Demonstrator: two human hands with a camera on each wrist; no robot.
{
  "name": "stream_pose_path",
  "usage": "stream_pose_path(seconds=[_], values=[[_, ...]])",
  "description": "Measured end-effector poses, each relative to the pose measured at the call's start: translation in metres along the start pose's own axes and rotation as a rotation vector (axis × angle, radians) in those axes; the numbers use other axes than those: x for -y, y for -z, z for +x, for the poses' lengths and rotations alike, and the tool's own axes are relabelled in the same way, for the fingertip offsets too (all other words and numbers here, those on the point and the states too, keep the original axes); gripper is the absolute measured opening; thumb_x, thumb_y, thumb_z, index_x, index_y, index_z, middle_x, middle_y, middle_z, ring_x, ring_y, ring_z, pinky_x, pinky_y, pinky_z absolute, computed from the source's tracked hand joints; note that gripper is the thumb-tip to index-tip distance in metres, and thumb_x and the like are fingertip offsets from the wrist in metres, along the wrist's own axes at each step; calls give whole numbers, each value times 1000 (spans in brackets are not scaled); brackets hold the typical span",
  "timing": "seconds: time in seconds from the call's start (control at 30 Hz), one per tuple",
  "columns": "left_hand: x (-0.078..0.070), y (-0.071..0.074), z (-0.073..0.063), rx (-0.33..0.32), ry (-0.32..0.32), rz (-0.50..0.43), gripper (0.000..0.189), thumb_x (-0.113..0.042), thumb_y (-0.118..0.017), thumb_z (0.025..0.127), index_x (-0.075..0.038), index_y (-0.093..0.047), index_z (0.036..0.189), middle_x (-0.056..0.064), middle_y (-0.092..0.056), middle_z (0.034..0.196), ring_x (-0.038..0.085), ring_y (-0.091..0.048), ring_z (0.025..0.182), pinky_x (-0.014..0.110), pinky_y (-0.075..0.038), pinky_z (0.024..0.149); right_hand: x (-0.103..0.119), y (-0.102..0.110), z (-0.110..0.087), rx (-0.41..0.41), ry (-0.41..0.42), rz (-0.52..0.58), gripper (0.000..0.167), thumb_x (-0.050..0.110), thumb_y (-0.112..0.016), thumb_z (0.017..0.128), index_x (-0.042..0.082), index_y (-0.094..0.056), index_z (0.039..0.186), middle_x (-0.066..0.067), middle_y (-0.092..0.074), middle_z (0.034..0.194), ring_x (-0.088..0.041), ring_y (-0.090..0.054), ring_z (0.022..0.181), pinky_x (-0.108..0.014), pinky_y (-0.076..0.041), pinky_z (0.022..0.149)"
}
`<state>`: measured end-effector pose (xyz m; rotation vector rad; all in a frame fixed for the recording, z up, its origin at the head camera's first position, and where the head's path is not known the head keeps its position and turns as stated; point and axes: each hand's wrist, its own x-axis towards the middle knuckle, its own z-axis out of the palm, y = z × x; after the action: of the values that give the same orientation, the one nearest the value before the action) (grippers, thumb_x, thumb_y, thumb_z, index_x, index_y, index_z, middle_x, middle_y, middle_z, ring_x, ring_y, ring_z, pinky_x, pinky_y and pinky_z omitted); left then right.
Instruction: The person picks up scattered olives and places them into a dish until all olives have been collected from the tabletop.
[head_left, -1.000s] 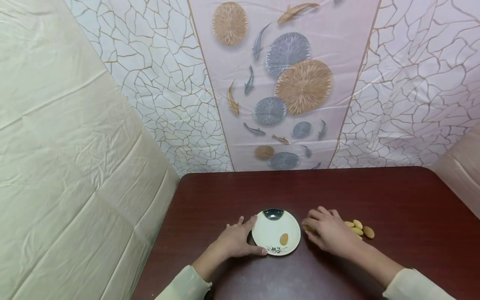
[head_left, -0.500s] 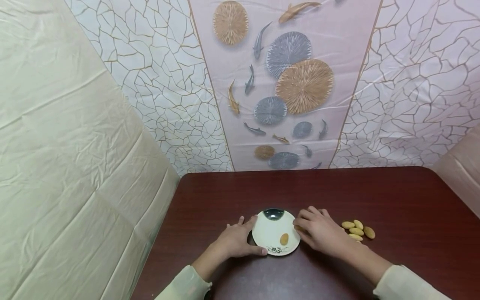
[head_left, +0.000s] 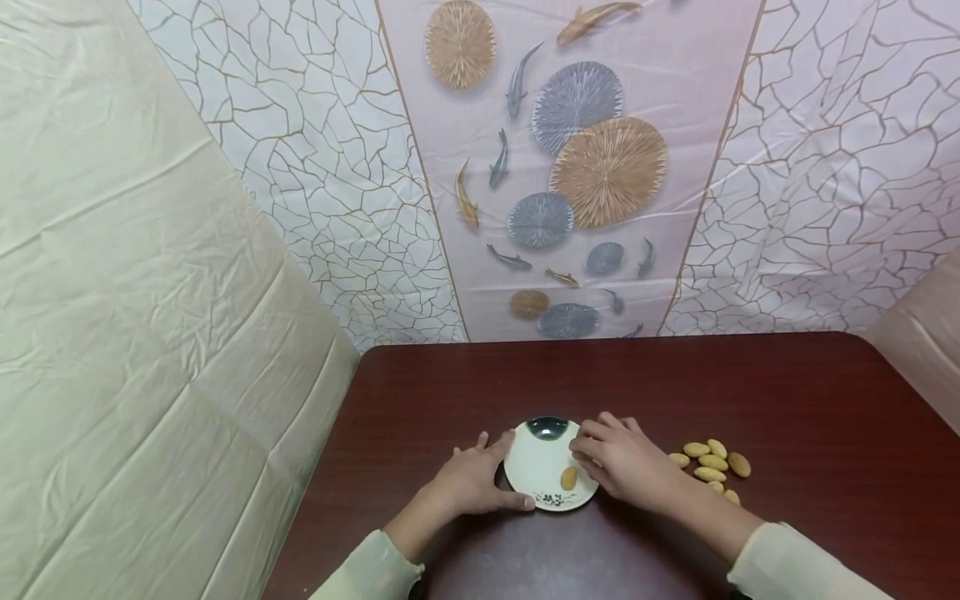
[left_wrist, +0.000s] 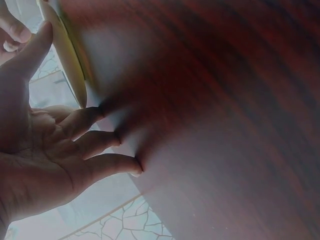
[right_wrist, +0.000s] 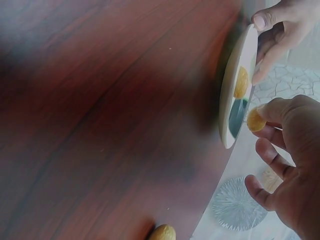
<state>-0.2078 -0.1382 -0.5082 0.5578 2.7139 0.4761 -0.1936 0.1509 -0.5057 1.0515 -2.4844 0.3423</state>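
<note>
A white plate point(head_left: 534, 467) with a dark patch and a small flower pattern lies on the table. My left hand point(head_left: 472, 481) rests at its left side, thumb and forefinger spread along the rim; in the left wrist view the other fingertips touch the table. One yellow-brown oval piece point(head_left: 568, 478), like a nut or dried fruit, lies on the plate. Over the plate's right part, my right hand point(head_left: 633, 465) pinches a similar oval piece point(right_wrist: 256, 120) between thumb and fingers, apart from the plate in the right wrist view. Its ring and little fingers are loosely bent.
Several more oval pieces point(head_left: 710, 474) lie loose to the right of the right hand, partly behind the forearm. The dark red table point(head_left: 450, 383) ends at a patterned cloth point(head_left: 600, 275) behind and a pale cloth point(head_left: 187, 333) at left.
My right hand has moved left from beside the plate to over its right part, carrying the oval piece. More loose pieces have come into sight behind it. The left hand stays put.
</note>
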Motion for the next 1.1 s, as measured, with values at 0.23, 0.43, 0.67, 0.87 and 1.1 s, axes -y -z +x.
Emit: stream_pose_path(seconds=[0.23, 0.43, 0.67, 0.87, 1.1], values=[[-3, 2, -1, 9, 8, 8, 121, -70, -88, 84, -12, -34, 175, 19, -50, 171, 43, -38, 166, 74, -37, 128, 7, 0, 9, 52, -17, 16, 19, 14, -89, 93, 20, -81, 109, 9, -69, 104, -13, -55, 94, -41, -50, 76], [-1, 1, 0, 3, 5, 6, 121, -71, -87, 83, -13, -33, 175, 19, -50, 171, 43, -38, 165, 75, -37, 127, 13, -3, 16, 70, -30, 36, 16, 15, -86, 96, 20, -81, 110, 7, -72, 108, -13, -57, 96, -39, -49, 77], [-1, 1, 1, 3, -2, 8, 121, -72, -86, 84, -12, -32, 175, 19, -49, 171, 43, -37, 166, 75, -36, 128, 16, -9, 22, 89, -21, 49, 18, 15, -86, 96, 18, -81, 113, 5, -73, 111, -15, -58, 99, -42, -51, 80], [-2, 2, -1, 0, -7, 20, 121, -72, -86, 84, -11, -32, 175, 19, -50, 171, 43, -38, 165, 75, -37, 127, 17, -14, 26, 106, -25, 46, 16, 17, -84, 99, 19, -81, 115, 4, -74, 112, -15, -58, 101, -45, -54, 82], [0, 1, 1, 1, -5, 19, 121, -73, -85, 85, -13, -32, 175, 20, -51, 170, 43, -38, 165, 75, -37, 127, 19, -16, 27, 106, -3, 39, 13, 16, -83, 100, 19, -81, 112, 6, -72, 109, -14, -57, 98, -42, -52, 79]])
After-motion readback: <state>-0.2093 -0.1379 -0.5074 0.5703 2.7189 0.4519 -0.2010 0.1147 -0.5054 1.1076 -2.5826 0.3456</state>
